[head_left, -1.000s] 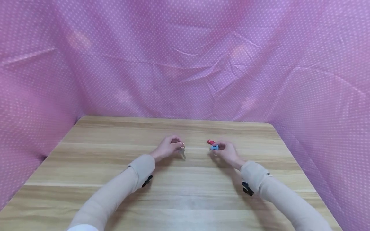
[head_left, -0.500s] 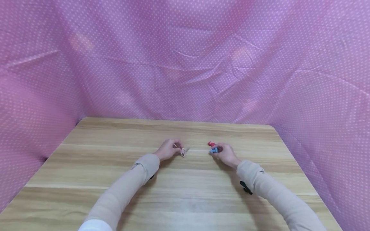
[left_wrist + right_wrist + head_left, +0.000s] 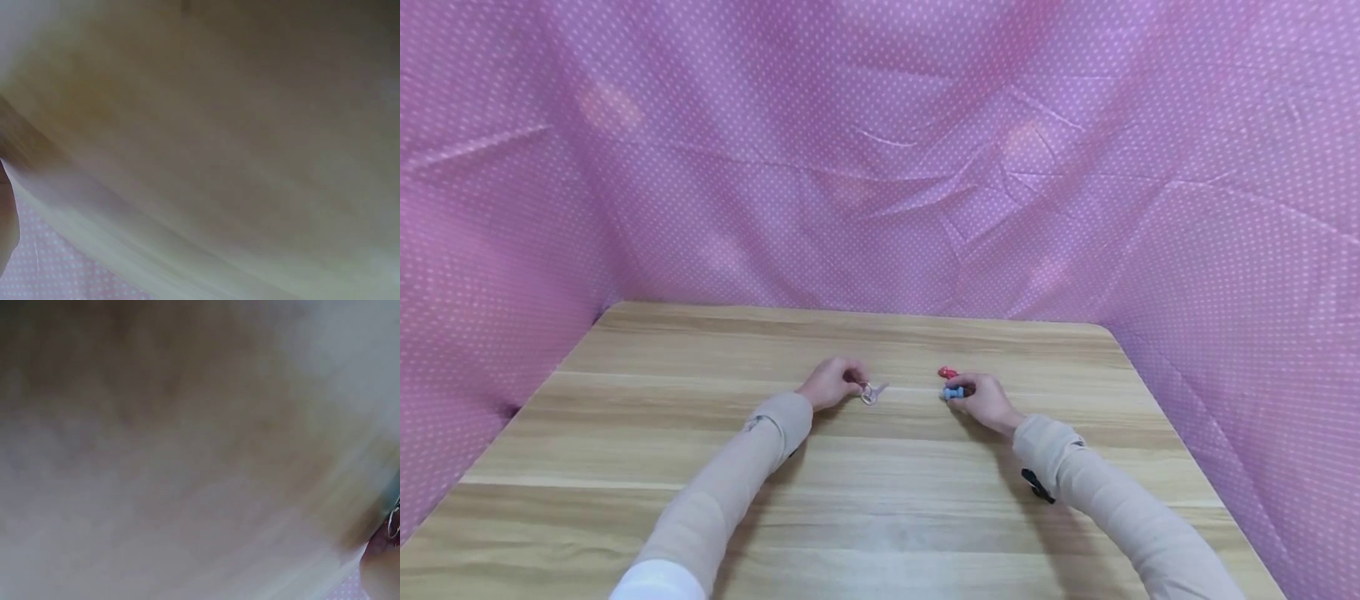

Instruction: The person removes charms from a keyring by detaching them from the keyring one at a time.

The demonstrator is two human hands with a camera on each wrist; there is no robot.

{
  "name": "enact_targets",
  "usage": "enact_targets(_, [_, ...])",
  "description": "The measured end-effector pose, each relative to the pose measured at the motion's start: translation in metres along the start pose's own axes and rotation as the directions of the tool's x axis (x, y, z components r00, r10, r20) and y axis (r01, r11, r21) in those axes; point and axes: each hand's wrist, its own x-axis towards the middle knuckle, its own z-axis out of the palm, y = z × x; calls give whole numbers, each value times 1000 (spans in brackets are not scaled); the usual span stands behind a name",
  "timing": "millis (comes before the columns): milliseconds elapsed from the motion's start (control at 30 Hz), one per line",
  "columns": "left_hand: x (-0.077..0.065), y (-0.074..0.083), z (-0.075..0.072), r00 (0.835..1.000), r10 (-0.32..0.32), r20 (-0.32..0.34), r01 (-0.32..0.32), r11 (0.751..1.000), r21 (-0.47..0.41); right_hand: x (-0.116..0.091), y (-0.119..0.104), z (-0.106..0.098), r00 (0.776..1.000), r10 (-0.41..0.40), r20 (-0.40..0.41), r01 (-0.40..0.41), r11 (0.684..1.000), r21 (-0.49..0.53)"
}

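In the head view my left hand [image 3: 833,383] pinches a metal key ring [image 3: 868,397] at its fingertips. A key [image 3: 880,388] on the ring points away to the right. Across a short gap, my right hand [image 3: 988,403] grips a small blue piece [image 3: 953,392] between thumb and fingers. Just beyond it is a small red piece [image 3: 947,372]; whether it is joined to the blue one cannot be made out. The left wrist view catches only a sliver of the left hand [image 3: 7,219]. At the right wrist view's edge, a thin metal ring [image 3: 392,524] shows above the right hand [image 3: 382,575].
A wood-grain table [image 3: 880,517] lies under both hands. Pink dotted cloth [image 3: 880,208] hangs behind it and along both sides. Both wrist views are mostly blurred.
The key hung downward from my left hand a second ago; now it points right, with the ring nearer me. My right hand has shifted slightly left and nearer, still holding the blue piece.
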Motion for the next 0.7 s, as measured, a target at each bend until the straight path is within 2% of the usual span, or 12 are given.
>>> enact_targets(200, [1, -1, 1, 1000, -2, 21, 2, 1000, -23, -1, 1, -1, 1000, 13, 13, -13, 1000, 11])
enact_targets(467, [0, 0, 0, 998, -62, 22, 62, 998, -20, -2, -2, -1, 1000, -8, -6, 8, 1000, 4])
enact_targets(700, [-1, 0, -1, 999, -49, 18, 50, 998, -35, -5, -5, -1, 1000, -1, -10, 1, 1000, 29])
